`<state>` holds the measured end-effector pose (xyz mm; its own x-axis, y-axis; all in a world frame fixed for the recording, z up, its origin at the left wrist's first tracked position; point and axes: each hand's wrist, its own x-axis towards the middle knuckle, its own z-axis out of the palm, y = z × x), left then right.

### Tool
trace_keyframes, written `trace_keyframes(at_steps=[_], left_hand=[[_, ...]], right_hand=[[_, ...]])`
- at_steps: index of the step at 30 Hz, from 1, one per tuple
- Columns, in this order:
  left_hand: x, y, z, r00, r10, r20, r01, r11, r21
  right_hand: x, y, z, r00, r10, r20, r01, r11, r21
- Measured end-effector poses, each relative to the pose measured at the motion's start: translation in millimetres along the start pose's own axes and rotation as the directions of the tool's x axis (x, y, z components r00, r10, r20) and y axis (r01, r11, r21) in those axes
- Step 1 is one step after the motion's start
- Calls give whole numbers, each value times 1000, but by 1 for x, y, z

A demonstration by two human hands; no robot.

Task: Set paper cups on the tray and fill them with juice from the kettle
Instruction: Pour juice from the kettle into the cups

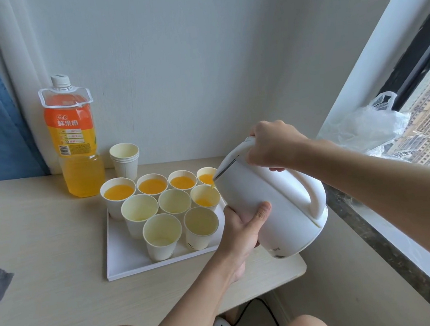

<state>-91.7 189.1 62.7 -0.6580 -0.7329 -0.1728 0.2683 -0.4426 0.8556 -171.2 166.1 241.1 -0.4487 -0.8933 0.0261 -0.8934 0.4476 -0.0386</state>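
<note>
The kettle [274, 204] hangs tilted over the tray's [140, 270] three-o'clock edge, feeding a part-filled cup [205, 198]; the right hand [273, 146] clasps the handle top to tip it, and the left hand [241, 226], fingers curled round the belly, steadies the stream.

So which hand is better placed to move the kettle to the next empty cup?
Probably the right hand: it grips the kettle at the top of its handle and likely steers the tilt. The left hand only supports the body from below, near the empty cup.
</note>
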Motion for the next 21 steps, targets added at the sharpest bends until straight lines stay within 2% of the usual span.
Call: trace_keyframes(at_steps=[21], left_hand=[[-6,7,4,1000,10,4,-10,1000,-28]], right_hand=[[-1,-3,-2,1000,-13,8,13,1000,-7]])
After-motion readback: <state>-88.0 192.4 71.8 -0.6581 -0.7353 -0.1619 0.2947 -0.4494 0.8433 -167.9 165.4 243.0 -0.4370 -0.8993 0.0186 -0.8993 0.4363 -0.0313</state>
